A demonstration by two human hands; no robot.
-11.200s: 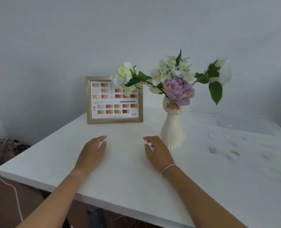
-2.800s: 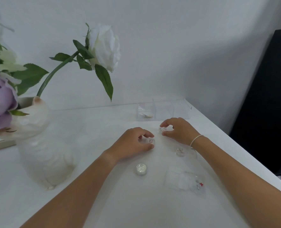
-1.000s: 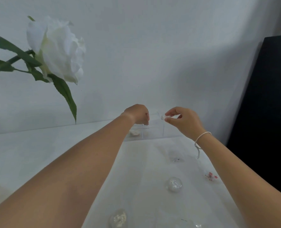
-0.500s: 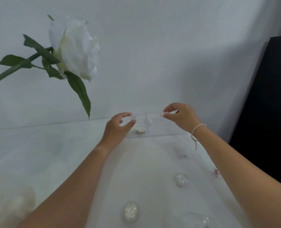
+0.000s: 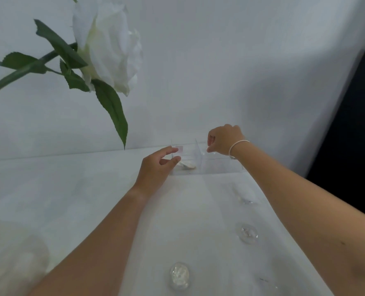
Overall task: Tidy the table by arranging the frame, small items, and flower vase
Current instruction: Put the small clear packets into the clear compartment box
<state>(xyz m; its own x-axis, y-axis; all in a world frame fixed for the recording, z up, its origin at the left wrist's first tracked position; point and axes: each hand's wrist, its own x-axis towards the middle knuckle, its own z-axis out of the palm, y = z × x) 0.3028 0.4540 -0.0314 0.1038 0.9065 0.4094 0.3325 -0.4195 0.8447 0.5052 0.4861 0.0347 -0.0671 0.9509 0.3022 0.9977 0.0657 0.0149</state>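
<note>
A clear divided box (image 5: 220,168) stands at the table's back edge, with a pale shell-like piece (image 5: 188,165) in its left compartment. My left hand (image 5: 156,169) hovers at the box's left end, fingers apart and holding nothing. My right hand (image 5: 224,139) is over the middle compartment, fingertips pinched downward on a tiny clear item that is barely visible. Small round clear jars lie loose on the white table (image 5: 74,189): one (image 5: 246,232) at mid right, one (image 5: 179,275) near the front. The white vase (image 5: 12,270) is a blur at the bottom left. The frame is out of view.
A large white rose (image 5: 109,45) on a green stem hangs close overhead at the upper left. More small clear pieces (image 5: 244,200) lie along the right side under my right forearm. A black object (image 5: 359,124) stands beyond the table's right edge. The wall is right behind the box.
My right hand has moved left and lowered its pinched fingertips over the box's middle compartment. My left hand stays open at the box's left end, slightly nearer to it.
</note>
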